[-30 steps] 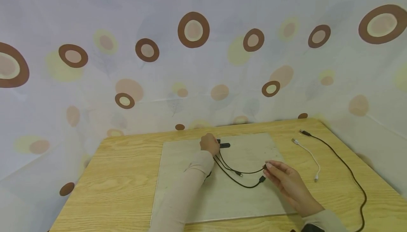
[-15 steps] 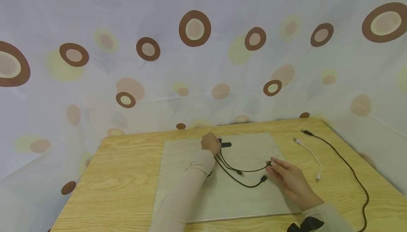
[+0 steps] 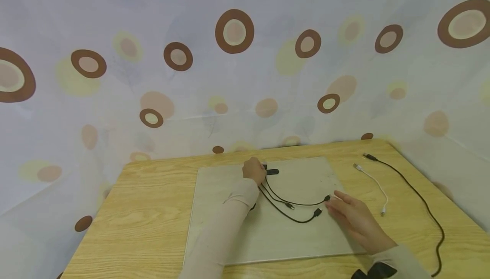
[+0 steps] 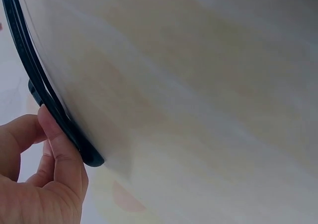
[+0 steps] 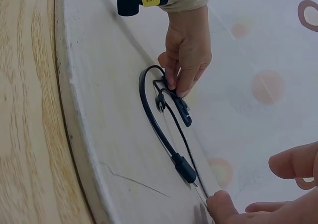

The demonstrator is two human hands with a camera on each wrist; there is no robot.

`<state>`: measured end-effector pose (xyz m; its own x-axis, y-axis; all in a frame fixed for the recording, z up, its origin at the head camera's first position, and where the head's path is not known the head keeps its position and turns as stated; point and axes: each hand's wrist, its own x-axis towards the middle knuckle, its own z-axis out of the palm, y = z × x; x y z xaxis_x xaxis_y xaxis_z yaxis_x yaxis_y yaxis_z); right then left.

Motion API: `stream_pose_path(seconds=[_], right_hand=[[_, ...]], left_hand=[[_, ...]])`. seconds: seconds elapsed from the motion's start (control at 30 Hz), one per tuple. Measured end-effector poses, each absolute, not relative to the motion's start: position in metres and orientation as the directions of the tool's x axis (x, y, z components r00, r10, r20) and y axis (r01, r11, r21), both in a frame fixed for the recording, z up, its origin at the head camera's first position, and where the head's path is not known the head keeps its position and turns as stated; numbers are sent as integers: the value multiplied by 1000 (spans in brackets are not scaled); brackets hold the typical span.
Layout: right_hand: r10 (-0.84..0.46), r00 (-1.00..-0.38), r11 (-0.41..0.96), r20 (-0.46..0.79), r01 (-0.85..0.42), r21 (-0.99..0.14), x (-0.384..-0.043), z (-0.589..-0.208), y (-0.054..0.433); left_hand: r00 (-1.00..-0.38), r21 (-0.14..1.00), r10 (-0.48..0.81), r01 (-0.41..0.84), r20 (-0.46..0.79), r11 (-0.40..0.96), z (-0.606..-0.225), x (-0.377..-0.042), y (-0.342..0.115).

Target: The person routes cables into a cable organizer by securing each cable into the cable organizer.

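Note:
My left hand [image 3: 254, 170] pinches a black charging cable [image 4: 42, 80] with several heads near the back of the pale board [image 3: 279, 245]. A black oblong end piece [image 3: 272, 172] sticks out right of those fingers. The strands fan toward the right; their connectors lie on the board, the largest [image 3: 317, 212] in front and a small one [image 3: 289, 206] in the middle. Beside the farthest-right connector [image 3: 327, 197] is my right hand [image 3: 356, 219], thumb and fingers apart. In the right wrist view, a fingertip [image 5: 221, 204] overlaps the end of that strand.
On the wooden table [image 3: 149, 211], right of the board, lie a short white cable [image 3: 377, 184] and a long thick black cable [image 3: 419, 202]. A patterned cloth [image 3: 245, 79] hangs behind the table.
My right hand has let go of the connector it pinched, and its fingers have spread slightly to the right. The connector now lies by the fingertips. My left hand keeps its hold.

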<state>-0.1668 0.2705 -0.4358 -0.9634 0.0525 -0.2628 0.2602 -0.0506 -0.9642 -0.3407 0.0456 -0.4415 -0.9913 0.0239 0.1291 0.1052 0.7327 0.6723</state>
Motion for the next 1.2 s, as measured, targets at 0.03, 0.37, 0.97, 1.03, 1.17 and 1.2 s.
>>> stream_pose_path(seconds=[0.03, 0.37, 0.97, 1.03, 1.17, 1.2], right_hand=[[53, -964, -46, -262, 260, -965, -166, -435, 271], [44, -962, -40, -270, 268, -963, -167, -436, 274], [12, -965, -80, -262, 261, -962, -168, -434, 274], [3, -973, -52, -230, 229, -972, -169, -434, 279], [-25, -990, -14, -139, 140, -990, -174, -429, 299], [-35, -993, -17, -114, 115, -993, -175, -427, 307]], left_hand=[[-991, 671, 25, 107, 131, 734, -441, -341, 46], [-991, 677, 31, 114, 134, 727, -440, -341, 45], [-989, 684, 76, 141, 124, 716, -446, -340, 39], [-986, 680, 101, 164, 131, 714, -447, -342, 37], [-970, 729, 212, 229, 117, 646, -442, -337, 33], [-964, 745, 242, 239, 107, 623, -439, -333, 33]])
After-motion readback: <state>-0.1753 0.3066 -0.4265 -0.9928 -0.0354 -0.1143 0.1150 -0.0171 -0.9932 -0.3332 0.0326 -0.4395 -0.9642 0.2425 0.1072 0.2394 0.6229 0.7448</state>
